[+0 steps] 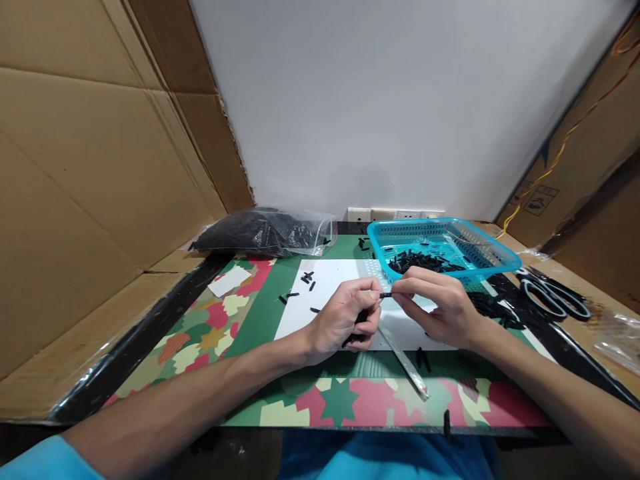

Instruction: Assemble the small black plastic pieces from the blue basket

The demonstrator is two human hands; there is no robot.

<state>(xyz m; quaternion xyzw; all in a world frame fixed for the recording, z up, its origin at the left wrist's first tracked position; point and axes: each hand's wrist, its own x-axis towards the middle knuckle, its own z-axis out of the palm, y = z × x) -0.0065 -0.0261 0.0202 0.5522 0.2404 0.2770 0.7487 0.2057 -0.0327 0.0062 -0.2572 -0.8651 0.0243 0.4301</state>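
Note:
My left hand is closed, thumb and forefinger pinching one end of a small black rod-shaped piece. Its other end is between the fingertips of my right hand, so the piece bridges both hands. More black shows under the curled fingers of my left hand, but I cannot make out how many pieces are there. Beneath the hands lies a white sheet, with several loose black pieces on its left part. A thin, flat, pale strip slants toward me below the hands.
A blue plastic basket with many black pieces stands behind my right hand. Black-handled scissors and a dark pile lie to the right. A clear bag of black pieces rests at the back left. Cardboard walls flank the table.

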